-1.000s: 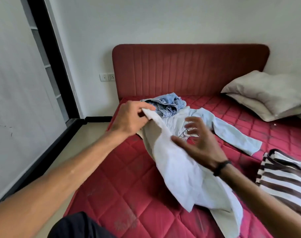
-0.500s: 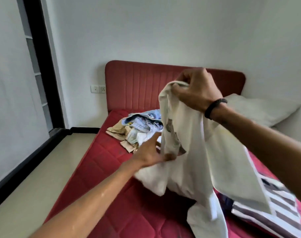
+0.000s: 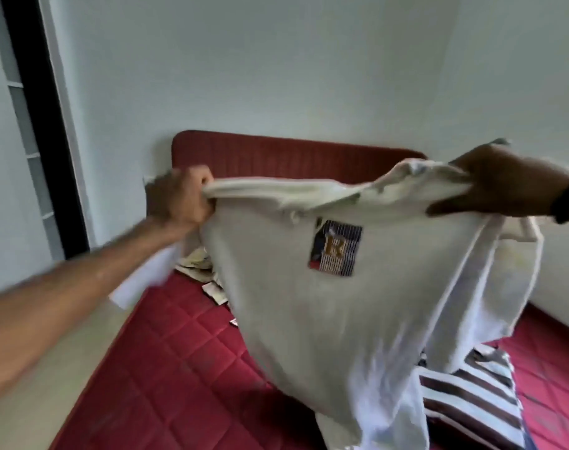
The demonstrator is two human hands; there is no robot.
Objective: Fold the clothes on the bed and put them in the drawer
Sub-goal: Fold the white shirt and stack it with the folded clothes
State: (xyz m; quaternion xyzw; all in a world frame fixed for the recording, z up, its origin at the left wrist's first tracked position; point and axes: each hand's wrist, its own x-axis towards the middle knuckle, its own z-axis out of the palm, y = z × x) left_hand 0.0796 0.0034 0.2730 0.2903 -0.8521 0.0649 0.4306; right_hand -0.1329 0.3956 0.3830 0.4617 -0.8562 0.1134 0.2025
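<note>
Left hand (image 3: pixel 179 203) is fisted tight on one top corner of the white shirt (image 3: pixel 325 319); right hand (image 3: pixel 500 190) has fingers curled and thumb under, clamping the other top corner. Shirt is stretched between them in the air above the bed (image 3: pixel 166 368), its lower end draping down onto or just over the striped garment (image 3: pixel 465 394) — can't tell if they touch.

Risks, as I read it:
- Grips sit on bunched fabric, not flat seams — a shake could pull a corner free and the shirt collapses onto the mattress.
- The hem could drag across the striped piece and rumple it.
- The right side looks doubled over, with a sleeve or side panel hanging loose; laid down like that, the fold comes out crooked.

Materials: shirt is thin, limp off-white knit, wrinkled along the top edge, with a small square striped patch (image 3: pixel 336 248) at mid-chest. Bed surface is red, diamond-quilted and worn; headboard (image 3: pixel 276 154) is red and padded. Crumpled beige clothes (image 3: pixel 202 264) lie behind the shirt. No drawer in view.
</note>
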